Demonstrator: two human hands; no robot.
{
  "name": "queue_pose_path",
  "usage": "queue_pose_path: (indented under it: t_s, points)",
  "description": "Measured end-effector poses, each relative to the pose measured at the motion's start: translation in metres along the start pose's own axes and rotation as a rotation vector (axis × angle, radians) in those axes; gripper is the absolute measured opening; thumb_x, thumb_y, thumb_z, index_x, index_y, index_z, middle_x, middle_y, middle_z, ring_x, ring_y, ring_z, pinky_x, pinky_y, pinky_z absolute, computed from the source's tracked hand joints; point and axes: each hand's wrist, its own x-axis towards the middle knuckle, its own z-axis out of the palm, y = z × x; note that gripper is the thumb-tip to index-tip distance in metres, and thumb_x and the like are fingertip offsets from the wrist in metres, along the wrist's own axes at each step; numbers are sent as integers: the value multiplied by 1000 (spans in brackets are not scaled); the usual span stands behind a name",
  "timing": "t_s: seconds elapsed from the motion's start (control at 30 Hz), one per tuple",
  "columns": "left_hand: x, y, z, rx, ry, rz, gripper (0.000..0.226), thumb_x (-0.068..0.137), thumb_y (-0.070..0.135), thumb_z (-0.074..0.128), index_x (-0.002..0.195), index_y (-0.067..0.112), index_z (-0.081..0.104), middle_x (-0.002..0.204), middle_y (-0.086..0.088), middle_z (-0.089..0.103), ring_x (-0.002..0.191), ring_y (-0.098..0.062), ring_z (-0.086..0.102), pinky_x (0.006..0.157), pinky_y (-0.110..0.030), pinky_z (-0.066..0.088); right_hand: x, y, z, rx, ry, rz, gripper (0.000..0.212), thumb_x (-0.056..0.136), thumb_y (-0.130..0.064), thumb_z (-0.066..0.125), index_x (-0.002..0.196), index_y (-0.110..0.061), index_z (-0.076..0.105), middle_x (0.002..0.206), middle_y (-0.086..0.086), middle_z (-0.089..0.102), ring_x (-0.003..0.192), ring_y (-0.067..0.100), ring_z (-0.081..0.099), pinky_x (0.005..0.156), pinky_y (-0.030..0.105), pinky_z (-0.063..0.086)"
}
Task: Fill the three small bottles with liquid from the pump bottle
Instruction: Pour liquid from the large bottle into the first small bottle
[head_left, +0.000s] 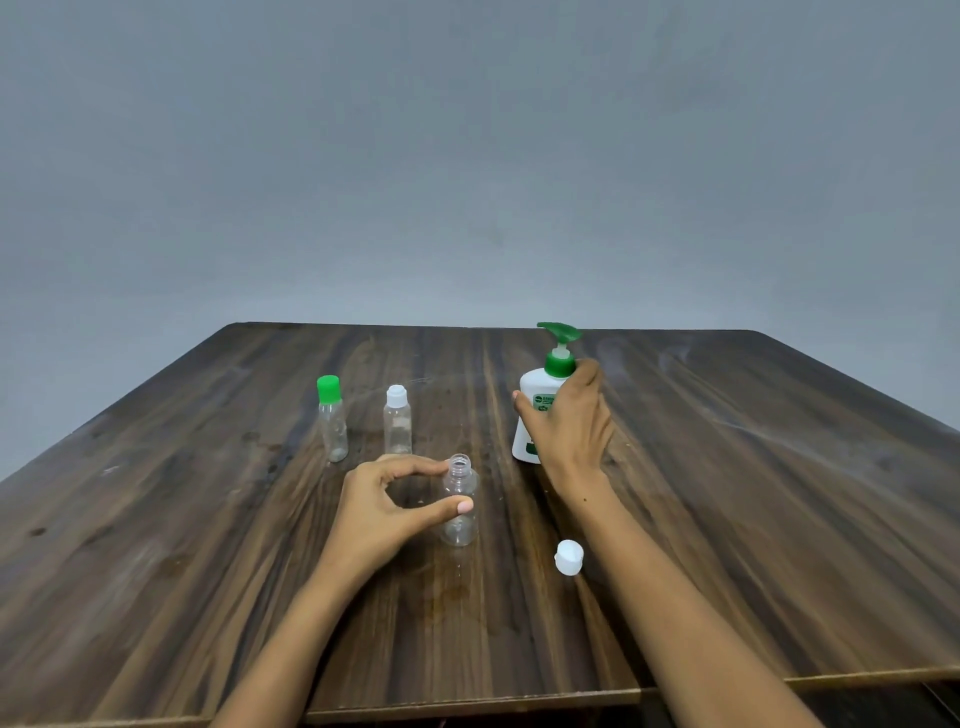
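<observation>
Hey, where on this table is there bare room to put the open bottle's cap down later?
Bare wood lies right of the pump bottle, toward the table edge, and left of the green-capped bottle. The middle is crowded: white-capped bottle, open bottle, loose cap, both hands.

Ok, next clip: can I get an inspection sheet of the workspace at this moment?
Surface: dark wood-grain table, faint smears.
Job's things: pump bottle upright; open bottle upright, looks empty; its white cap lies loose on the table; green-capped bottle and white-capped bottle upright, closed.
Clutter: nothing seen.
Hands: left hand holds the open bottle between thumb and fingers; right hand grips the pump bottle.
Cables: nothing seen.
Surroundings: plain grey wall.
</observation>
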Motion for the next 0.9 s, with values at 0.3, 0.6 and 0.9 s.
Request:
queue_pose_path:
  t_s: [0.3, 0.6, 0.9]
  points:
    - [-1, 2, 0, 26, 11, 8, 39, 55, 41, 89, 89, 25, 79, 90, 15, 75, 93, 3, 67, 83, -5, 44, -44, 0, -46, 21, -42, -97, 60, 73, -48, 76, 110, -13, 44, 101, 2, 57, 88, 27, 60, 63, 29, 32]
    - [-2, 4, 2, 12, -3, 23, 33, 65, 24, 91, 95, 20, 79, 93, 14, 76, 93, -2, 70, 89, -21, 53, -65, -1, -63, -8, -46, -143, 73, 66, -61, 75, 117, -16, 47, 106, 1, 61, 91, 28, 63, 62, 27, 33]
    - [0, 5, 11, 1, 9, -8, 45, 53, 26, 96, 93, 17, 77, 88, 12, 76, 87, 1, 71, 86, -19, 54, -55, -3, -89, 134, -12, -374, 72, 92, -50, 50, 147, -10, 27, 153, 5, 28, 139, 17, 26, 108, 31, 30]
